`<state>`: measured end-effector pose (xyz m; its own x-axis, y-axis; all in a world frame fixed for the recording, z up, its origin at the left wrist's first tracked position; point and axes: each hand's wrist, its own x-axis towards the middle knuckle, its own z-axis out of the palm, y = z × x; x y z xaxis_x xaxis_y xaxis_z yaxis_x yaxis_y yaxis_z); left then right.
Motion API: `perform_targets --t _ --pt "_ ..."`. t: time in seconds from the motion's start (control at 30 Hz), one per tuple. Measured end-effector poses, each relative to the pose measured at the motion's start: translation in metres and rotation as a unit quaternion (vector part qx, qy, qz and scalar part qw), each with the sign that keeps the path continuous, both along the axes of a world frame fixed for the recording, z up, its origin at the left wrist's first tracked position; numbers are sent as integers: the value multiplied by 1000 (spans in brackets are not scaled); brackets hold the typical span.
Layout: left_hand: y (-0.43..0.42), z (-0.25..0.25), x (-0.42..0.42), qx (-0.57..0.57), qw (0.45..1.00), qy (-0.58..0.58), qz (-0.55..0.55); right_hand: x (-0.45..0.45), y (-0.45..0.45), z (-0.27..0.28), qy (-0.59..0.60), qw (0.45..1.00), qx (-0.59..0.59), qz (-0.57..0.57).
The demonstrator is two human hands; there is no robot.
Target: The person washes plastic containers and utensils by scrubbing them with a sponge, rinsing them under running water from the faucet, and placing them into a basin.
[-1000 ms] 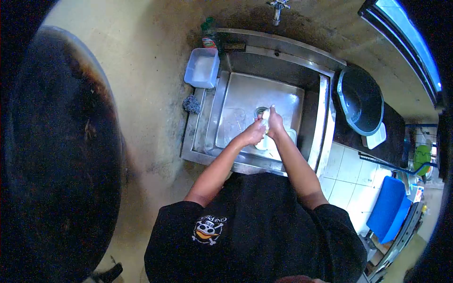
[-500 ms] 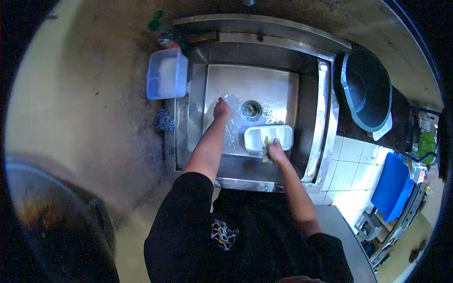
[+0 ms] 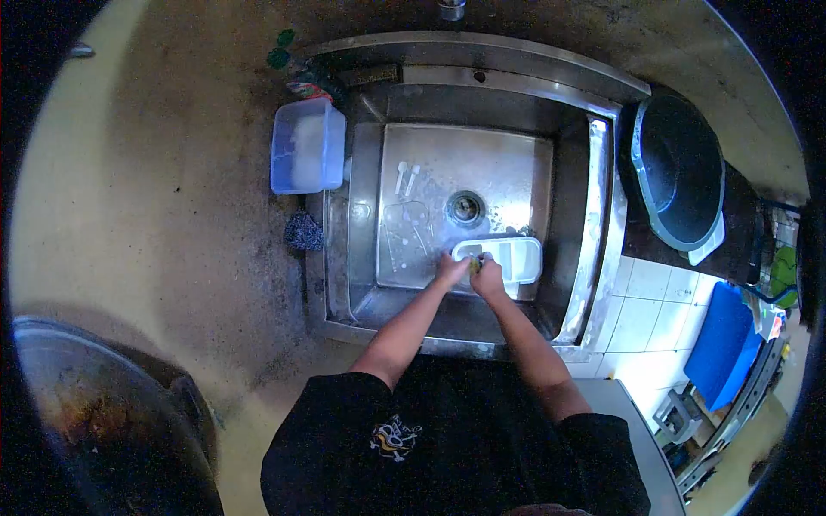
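Observation:
A white divided food container (image 3: 521, 261) sits in the front right of the steel sink (image 3: 516, 172). My left hand (image 3: 451, 270) is closed at the container's left end, apparently gripping its wall. My right hand (image 3: 488, 279) is closed on a yellow-green sponge (image 3: 475, 265), held over the left compartment beside my left hand. Two small white spoons (image 3: 402, 176) lie on the sink floor left of the drain (image 3: 465, 208). Below them is a flat, clear lid-like piece (image 3: 406, 230), hard to make out.
A translucent blue tub (image 3: 330, 146) with whitish contents stands at the sink's left edge, a scouring pad (image 3: 304, 231) below it. Behind the tub is a bottle (image 3: 310, 86). A large dark basin (image 3: 680, 172) stands right of the sink. A big blackened pot (image 3: 103, 421) is at lower left.
My left hand has moved right and toward me, from the sink's left side to the container. The spoons now show where it was. My right hand, with the sponge, has shifted slightly left.

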<state>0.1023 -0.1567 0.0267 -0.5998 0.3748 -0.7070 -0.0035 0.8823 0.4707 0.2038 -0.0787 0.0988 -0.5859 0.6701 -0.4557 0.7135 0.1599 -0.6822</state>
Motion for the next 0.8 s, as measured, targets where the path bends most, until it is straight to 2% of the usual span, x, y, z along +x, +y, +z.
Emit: perform_targets --t 0.07,0.1,0.13,0.2,0.27,0.33,0.37,0.4,0.47,0.5,0.57,0.6,0.63,0.67,0.7,0.8 --pt "-1 7 6 -4 996 -54 68 3 0 5 -26 1000 11 -6" --pt "-1 -4 4 -20 1000 -1 11 5 0 11 -50 998 21 -14" --pt "-3 -10 3 -19 1000 -1 13 5 2 15 -73 997 32 -22" --pt "-3 3 0 144 977 -140 69 5 4 27 -89 995 32 -29" --pt "6 23 -1 148 976 -147 57 3 8 41 -86 994 29 -59" --pt "15 49 7 139 987 -42 70 -2 11 58 3 995 48 -85" --pt "22 77 15 207 968 -31 140 -7 11 68 59 991 70 -100" --pt "24 89 16 211 967 -32 136 -10 12 67 66 994 36 -83" --pt "26 114 9 327 931 -110 121 -12 15 72 138 976 -86 -142" --pt "28 140 -1 298 911 -253 132 -13 14 77 174 964 -125 -158" --pt "26 140 1 327 908 -225 136 -11 14 91 122 992 12 32" --pt "24 139 -2 361 884 -256 154 -16 14 98 188 979 58 51" --pt "23 138 -1 364 883 -253 150 -18 23 105 100 977 42 182" --pt "25 157 -1 358 878 -256 187 -24 34 128 7 951 24 308" --pt "25 166 2 350 872 -259 225 -27 38 127 -38 927 40 371" --pt "29 175 -5 380 858 -241 248 -36 49 145 -36 918 23 393"
